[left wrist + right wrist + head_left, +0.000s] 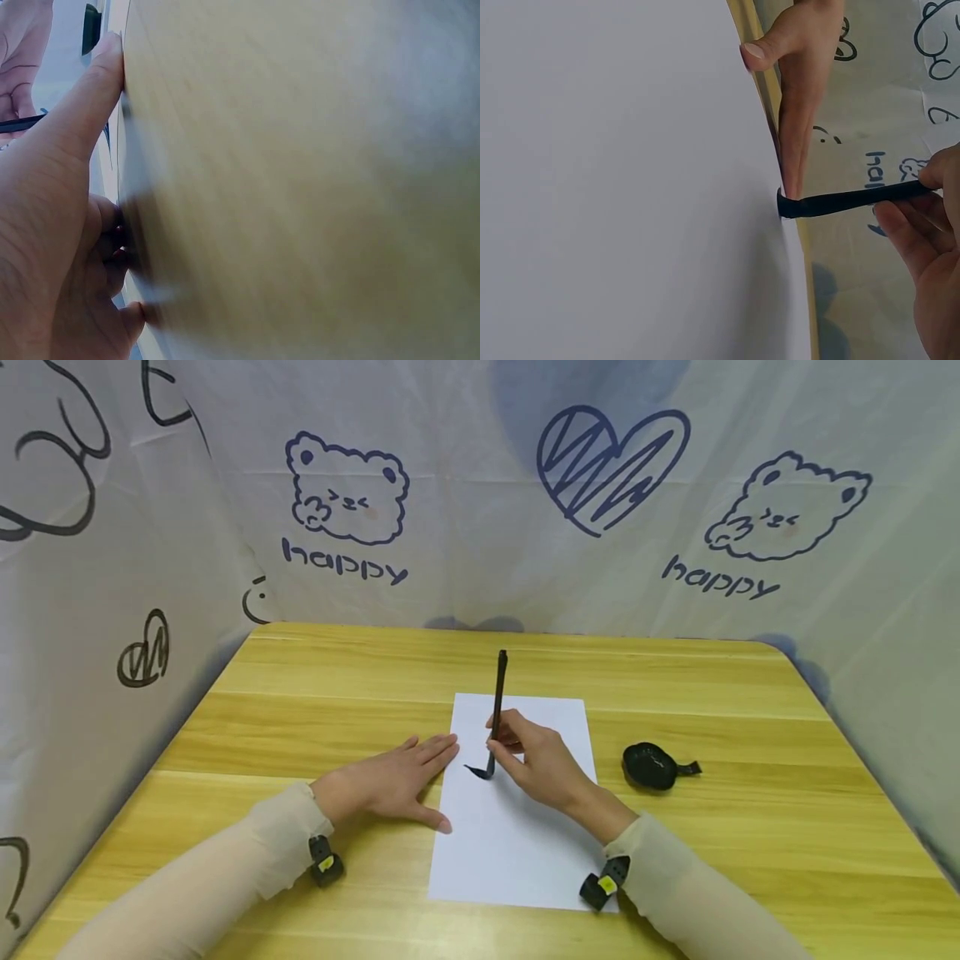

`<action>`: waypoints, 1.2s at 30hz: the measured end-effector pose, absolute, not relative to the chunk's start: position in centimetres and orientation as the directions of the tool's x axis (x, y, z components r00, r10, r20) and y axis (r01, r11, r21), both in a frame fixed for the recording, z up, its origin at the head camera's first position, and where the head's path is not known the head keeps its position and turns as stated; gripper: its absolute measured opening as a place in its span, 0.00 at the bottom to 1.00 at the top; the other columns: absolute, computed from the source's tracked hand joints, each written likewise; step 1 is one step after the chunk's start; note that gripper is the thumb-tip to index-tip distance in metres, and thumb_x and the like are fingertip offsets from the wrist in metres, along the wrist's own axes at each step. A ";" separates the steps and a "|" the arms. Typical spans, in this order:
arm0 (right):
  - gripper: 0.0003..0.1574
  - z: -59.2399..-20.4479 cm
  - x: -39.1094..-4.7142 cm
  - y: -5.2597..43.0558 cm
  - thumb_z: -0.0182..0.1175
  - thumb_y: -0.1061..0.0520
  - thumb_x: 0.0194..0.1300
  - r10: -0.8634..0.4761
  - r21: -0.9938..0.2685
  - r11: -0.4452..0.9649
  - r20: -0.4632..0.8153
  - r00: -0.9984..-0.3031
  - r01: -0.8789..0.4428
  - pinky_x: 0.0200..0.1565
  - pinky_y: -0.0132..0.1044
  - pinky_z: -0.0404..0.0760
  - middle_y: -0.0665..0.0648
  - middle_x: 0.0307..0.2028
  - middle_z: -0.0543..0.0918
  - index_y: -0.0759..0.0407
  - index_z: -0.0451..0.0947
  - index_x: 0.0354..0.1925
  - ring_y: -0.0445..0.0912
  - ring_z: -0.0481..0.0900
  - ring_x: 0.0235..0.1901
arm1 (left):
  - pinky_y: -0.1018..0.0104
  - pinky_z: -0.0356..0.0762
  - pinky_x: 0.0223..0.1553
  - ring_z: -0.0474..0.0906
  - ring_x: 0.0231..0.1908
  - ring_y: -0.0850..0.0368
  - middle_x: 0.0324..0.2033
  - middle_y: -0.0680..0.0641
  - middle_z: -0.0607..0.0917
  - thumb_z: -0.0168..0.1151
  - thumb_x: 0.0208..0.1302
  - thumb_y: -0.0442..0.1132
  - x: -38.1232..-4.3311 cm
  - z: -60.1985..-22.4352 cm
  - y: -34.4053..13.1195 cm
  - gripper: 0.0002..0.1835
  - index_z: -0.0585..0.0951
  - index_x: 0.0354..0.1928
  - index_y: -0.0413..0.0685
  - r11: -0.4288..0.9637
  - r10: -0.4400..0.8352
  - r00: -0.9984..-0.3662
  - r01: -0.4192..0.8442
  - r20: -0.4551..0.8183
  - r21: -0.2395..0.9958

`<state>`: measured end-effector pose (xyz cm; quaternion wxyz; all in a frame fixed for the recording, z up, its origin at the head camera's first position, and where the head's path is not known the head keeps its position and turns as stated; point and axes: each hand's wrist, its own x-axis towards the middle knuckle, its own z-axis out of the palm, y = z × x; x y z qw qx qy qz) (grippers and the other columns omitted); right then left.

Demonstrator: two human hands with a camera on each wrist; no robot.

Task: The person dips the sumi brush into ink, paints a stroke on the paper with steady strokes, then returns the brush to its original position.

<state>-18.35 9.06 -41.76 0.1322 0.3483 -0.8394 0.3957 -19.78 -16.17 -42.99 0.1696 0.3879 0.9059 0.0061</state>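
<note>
My right hand (543,762) pinches a dark writing brush (498,702) between thumb and fingers, its handle nearly upright. The brush's black bristles (784,205) press on the white paper (517,852) and bend to the left, where a short black mark tapers to a point in the head view. Flat on the table lies my left hand (393,781), fingers straight, with the fingertips and thumb at the paper's left edge. The left wrist view shows its thumb (90,90) extended along that edge.
A small black dish (649,767) with a short handle sits right of the paper on the wooden table (285,693). White cloth (465,527) with bear and heart drawings hangs behind and beside the table. Each wrist wears a small black camera (326,862).
</note>
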 end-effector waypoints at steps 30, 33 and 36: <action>0.12 -41.5 -18.4 9.9 0.58 0.62 0.70 -0.499 -0.545 0.501 0.452 -0.739 -0.672 0.41 0.32 0.83 0.53 0.38 0.83 0.62 0.73 0.51 0.44 0.85 0.39 | 0.49 0.41 0.73 0.38 0.75 0.50 0.77 0.44 0.43 0.46 0.52 0.82 -19.7 -43.2 -16.2 0.64 0.44 0.78 0.43 0.683 0.725 -0.634 0.714 -0.270 0.158; 0.12 -41.4 -18.3 9.9 0.58 0.61 0.70 -0.502 -0.543 0.509 0.442 -0.743 -0.668 0.42 0.32 0.83 0.53 0.37 0.83 0.61 0.72 0.51 0.44 0.85 0.39 | 0.48 0.41 0.73 0.38 0.75 0.50 0.77 0.44 0.43 0.46 0.52 0.82 -19.6 -43.2 -16.2 0.64 0.45 0.78 0.42 0.680 0.728 -0.632 0.717 -0.265 0.156; 0.12 -41.3 -18.2 10.0 0.59 0.61 0.70 -0.500 -0.542 0.516 0.439 -0.747 -0.664 0.42 0.32 0.83 0.53 0.37 0.83 0.59 0.72 0.51 0.44 0.85 0.39 | 0.48 0.41 0.73 0.38 0.75 0.49 0.77 0.44 0.44 0.46 0.52 0.82 -19.6 -43.3 -16.2 0.64 0.45 0.77 0.42 0.678 0.729 -0.633 0.718 -0.260 0.155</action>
